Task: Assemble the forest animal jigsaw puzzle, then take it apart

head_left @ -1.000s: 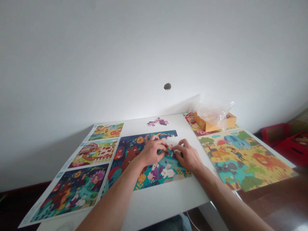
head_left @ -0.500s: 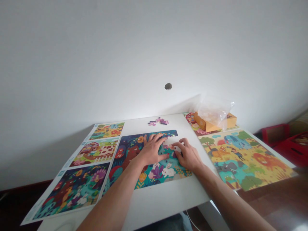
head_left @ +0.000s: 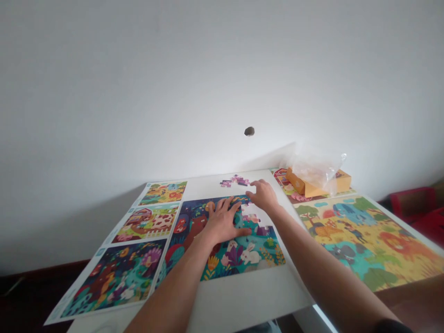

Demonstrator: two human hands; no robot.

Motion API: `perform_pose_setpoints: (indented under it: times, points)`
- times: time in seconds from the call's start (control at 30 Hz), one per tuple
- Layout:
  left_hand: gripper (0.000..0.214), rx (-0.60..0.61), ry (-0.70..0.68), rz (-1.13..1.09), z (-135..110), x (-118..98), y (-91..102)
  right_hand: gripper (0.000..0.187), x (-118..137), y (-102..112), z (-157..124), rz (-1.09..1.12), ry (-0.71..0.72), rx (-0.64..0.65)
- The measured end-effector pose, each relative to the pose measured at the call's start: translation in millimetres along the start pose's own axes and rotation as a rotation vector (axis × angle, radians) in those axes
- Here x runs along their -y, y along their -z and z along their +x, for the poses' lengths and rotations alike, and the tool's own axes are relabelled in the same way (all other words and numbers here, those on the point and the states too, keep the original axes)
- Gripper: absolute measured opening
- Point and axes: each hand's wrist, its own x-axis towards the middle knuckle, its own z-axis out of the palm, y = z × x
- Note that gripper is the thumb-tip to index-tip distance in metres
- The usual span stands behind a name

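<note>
White table (head_left: 239,296) bearing a forest puzzle (head_left: 243,252). Left hand (head_left: 224,224) flat on it, fingers spread. Right hand (head_left: 264,195), fingers curled, grip unclear, near loose pieces (head_left: 236,181) at ten o'clock.

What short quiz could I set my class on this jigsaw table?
1. True or false: the left hand lies flat on the forest puzzle.
2. Which lies nearest the right hand? A loose pieces, B orange box, C picture sheet.
3. Fill in: the rabbit in the puzzle is ____.
Key: 1 true; 2 A; 3 white.
</note>
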Motion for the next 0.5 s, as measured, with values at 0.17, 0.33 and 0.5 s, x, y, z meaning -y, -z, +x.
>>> perform_pose_setpoints:
  times: [0.17,0.33,0.5]
  points:
    - [0.093,0.007,0.001,-0.007,0,1,-0.7,0.052,19,-28,54,-0.051,0.034,0.039]
    - [0.091,-0.005,0.017,-0.02,-2,1,-2.9,0.045,22,-44,80,-0.121,0.002,0.16]
    - [0.095,-0.038,0.01,-0.014,-3,-1,-3.7,0.038,21,-47,93,-0.093,0.036,0.157]
